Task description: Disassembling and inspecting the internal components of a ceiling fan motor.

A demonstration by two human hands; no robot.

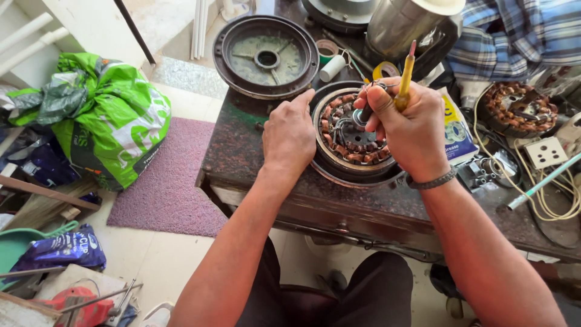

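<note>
Hands met mid-frame: left hand (289, 130) steadied the uncovered motor (351, 136), right hand (404, 124) gripped a screwdriver (404, 79); cover (266, 57) lay above.

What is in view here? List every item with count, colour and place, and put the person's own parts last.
motor stator with copper windings: one, copper and grey, centre of the bench
round motor cover: one, dark rim, grey inside, far side of the bench
second wound stator: one, copper-brown, right end of the bench
tape rolls: several, green, white and yellow, behind the stator
metal housing: one, silver, top centre
grease pouch: one, white, blue and yellow, right of the stator
socket plate: one, white, right edge
bench: one, dark speckled top
plastic bag: one, green, floor at left
mat: one, purple, floor beside the bench
screwdriver: one, yellow handle, in the right hand
left hand: rests on the stator rim
right hand: grips the screwdriver over the stator
</note>
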